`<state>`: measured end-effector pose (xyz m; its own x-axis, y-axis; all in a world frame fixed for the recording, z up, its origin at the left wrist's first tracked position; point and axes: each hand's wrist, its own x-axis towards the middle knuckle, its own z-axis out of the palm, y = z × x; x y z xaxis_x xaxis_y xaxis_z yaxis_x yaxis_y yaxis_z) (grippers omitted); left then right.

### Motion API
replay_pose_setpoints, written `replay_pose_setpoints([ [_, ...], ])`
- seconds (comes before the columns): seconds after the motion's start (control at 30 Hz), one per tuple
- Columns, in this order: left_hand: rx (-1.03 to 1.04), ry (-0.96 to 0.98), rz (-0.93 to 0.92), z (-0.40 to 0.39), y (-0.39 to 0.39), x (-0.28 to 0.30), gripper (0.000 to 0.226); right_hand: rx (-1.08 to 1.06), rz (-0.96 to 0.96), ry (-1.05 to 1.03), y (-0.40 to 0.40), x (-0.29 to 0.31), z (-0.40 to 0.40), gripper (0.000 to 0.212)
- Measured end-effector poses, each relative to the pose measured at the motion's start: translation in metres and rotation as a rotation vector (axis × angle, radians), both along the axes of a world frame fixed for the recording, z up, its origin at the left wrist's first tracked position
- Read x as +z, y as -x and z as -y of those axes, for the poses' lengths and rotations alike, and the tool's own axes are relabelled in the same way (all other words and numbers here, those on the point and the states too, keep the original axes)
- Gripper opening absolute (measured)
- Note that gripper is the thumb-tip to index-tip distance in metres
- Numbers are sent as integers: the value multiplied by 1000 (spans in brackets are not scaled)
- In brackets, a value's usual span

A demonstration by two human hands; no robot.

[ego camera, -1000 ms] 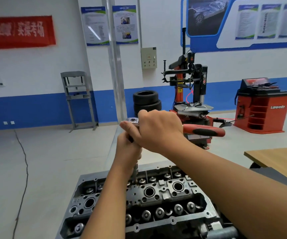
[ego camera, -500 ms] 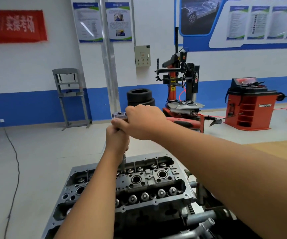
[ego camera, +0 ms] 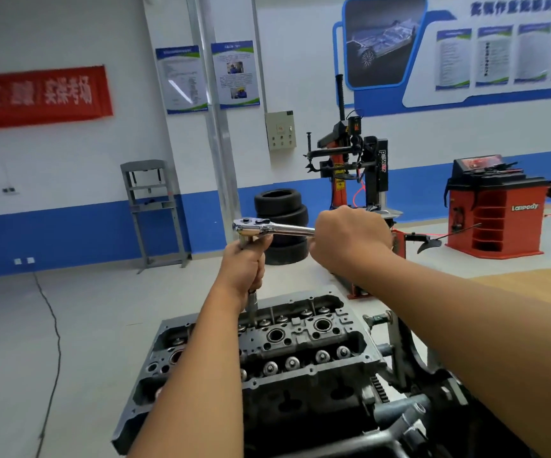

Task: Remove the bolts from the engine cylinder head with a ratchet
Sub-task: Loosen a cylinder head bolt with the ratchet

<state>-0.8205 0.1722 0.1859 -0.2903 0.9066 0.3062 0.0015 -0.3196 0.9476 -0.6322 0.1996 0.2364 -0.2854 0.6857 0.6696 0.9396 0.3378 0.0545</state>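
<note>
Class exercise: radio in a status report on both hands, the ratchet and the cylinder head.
Left hand grips the extension under the ratchet head. Right hand grips the handle. Extension runs down into the cylinder head. Nothing in the way.

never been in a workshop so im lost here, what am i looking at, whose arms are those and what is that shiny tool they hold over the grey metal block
The picture comes from a camera worn on a person's head, looking forward and down, so the two arms are that person's own. The grey block is an engine cylinder head, seen from above on a stand. The shiny tool is a ratchet, a wrench for turning bolts. The right hand grips its handle. The left hand holds the upright extension bar under the ratchet's head, which reaches down into the cylinder head. Behind, stacked tyres and red workshop machines stand by the wall.
</note>
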Motion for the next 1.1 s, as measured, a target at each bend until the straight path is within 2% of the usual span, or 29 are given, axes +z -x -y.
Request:
replay_pose_setpoints([
  [0.1,18,-21,15,1,-2,-1,50,-15,20,-62,1,-1,-5,32],
  [0.43,164,-51,33,-3,-11,4,7,-58,68,-259,5,-4,-28,36],
  [0.8,145,-10,39,-3,-6,3,21,-26,86,-346,7,-5,-33,45],
  [0.87,152,-16,49,-5,-6,2,12,-30,94,-341,8,-4,-33,44],
  [0.93,163,-18,68,-6,-5,4,18,-21,93,-335,9,-1,-33,44],
  [1.0,166,-22,64,-7,-5,7,8,-22,103,-322,10,2,-32,42],
  [1.1,165,-14,47,-8,-5,6,24,-5,90,-283,12,4,-34,39],
])
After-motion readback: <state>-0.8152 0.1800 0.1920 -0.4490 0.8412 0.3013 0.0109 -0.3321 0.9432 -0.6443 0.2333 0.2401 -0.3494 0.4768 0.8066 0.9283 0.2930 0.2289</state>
